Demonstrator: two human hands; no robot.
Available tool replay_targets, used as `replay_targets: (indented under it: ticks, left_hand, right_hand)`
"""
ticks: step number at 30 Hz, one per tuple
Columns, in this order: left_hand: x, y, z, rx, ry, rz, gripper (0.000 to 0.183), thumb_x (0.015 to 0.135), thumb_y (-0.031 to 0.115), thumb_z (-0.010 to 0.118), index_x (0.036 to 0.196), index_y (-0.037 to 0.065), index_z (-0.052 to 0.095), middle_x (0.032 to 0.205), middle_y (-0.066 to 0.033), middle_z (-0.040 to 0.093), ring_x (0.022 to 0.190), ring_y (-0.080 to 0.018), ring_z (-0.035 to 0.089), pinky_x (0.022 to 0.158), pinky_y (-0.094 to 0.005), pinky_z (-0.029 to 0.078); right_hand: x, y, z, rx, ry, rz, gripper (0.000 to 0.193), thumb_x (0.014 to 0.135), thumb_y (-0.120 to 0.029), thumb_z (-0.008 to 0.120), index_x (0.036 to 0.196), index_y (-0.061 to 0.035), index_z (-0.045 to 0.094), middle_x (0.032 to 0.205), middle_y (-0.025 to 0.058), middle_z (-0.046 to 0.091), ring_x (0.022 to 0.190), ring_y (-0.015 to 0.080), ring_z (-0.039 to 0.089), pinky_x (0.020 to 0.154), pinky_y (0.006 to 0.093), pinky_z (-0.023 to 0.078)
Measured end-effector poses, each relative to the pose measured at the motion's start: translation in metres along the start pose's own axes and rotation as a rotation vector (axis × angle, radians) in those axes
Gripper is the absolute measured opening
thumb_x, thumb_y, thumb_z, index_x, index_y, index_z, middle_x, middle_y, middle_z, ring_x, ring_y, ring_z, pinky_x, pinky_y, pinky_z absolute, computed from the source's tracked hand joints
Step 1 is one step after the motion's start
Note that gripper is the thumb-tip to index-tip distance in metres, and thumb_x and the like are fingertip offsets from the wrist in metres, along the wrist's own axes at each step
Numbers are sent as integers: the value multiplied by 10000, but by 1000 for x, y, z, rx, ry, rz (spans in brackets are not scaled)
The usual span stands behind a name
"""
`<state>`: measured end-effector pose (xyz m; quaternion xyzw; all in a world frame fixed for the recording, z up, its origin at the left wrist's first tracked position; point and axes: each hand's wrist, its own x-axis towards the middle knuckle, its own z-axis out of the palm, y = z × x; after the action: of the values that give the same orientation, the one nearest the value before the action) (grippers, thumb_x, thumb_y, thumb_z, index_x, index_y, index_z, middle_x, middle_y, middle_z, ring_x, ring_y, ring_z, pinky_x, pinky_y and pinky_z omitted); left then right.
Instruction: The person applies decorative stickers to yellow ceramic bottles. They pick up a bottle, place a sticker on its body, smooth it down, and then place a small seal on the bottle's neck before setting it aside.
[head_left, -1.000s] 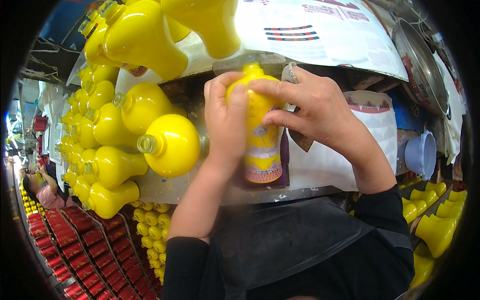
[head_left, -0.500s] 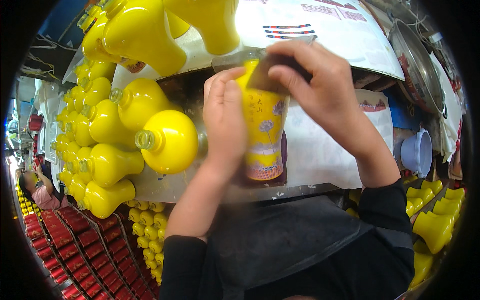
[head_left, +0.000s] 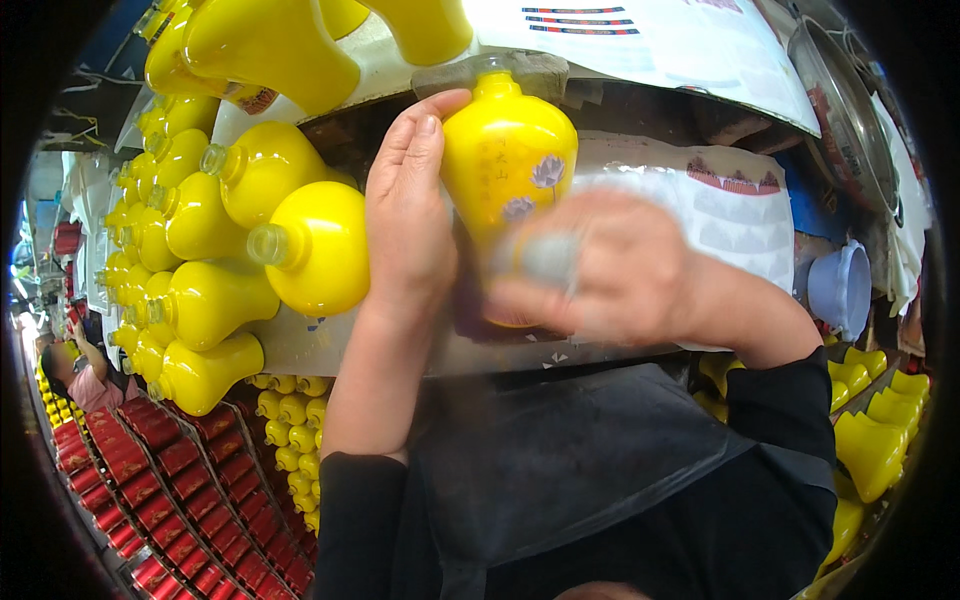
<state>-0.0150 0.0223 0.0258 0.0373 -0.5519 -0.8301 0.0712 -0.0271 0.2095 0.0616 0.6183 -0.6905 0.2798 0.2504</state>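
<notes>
In the upper centre of the frame, a decorated yellow bottle [head_left: 505, 140] lay on the table [head_left: 290, 345], neck toward the top. The left hand [head_left: 412, 205] braced its left side, fingers [head_left: 425, 130] unclenched; the blurred right hand [head_left: 610, 265] covered its lower part, its grip impossible to tell.

A grey table [head_left: 310, 350] spreads beneath the left hand [head_left: 410, 205]. Well left of that hand lie rows of red boxes [head_left: 185, 480], bright light [head_left: 28, 328] farther back. Beyond the right hand [head_left: 600, 265] shows a blue surface [head_left: 815, 205].
</notes>
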Motion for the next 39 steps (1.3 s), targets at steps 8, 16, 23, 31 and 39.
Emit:
replay_targets:
  ticks: [8, 16, 23, 31, 39]
  left_hand:
    - [2, -16, 4, 232, -18, 28, 418, 1099, 342, 465, 1392, 45, 497, 1252, -122, 607, 1119, -197, 613, 999, -349, 504]
    - [-4, -25, 1, 177, 54, 68, 467, 1107, 373, 413, 1419, 30, 464, 1350, -132, 526, 1198, -205, 553, 1050, -337, 452]
    - [-18, -38, -14, 719, 17, 347, 746, 1028, 378, 510, 1594, -34, 252, 1581, -266, 292, 1455, -408, 329, 1227, -474, 232]
    - [-48, -29, -9, 1041, -62, 246, 1016, 921, 333, 661, 1621, -50, 32, 1642, -346, 172, 1518, -487, 225, 1251, -502, 192]
    - [-62, -18, 2, 937, -47, -55, 1214, 822, 250, 783, 1612, -41, -91, 1588, -361, 284, 1465, -480, 356, 1208, -476, 316]
  right_hand:
    - [-17, 10, -3, -256, 234, 201, 328, 767, -84, 755, 1091, -137, 761, 786, 9, 622, 699, 187, 664, 642, 334, 563]
    - [-37, 3, 4, -247, 193, 437, 359, 788, -42, 810, 1131, -111, 727, 900, 93, 735, 733, 244, 697, 619, 339, 553]
    - [-58, -24, 20, 126, 193, 369, 352, 775, 68, 775, 1091, -76, 711, 949, 135, 739, 812, 285, 727, 710, 358, 590]
    - [-54, -10, 21, 104, 351, 789, 321, 867, -34, 803, 1150, -28, 652, 993, 108, 705, 830, 171, 716, 727, 276, 567]
    - [-33, 23, 15, -174, 414, 540, 266, 823, -59, 788, 1058, -106, 673, 919, 81, 724, 786, 289, 707, 684, 363, 553]
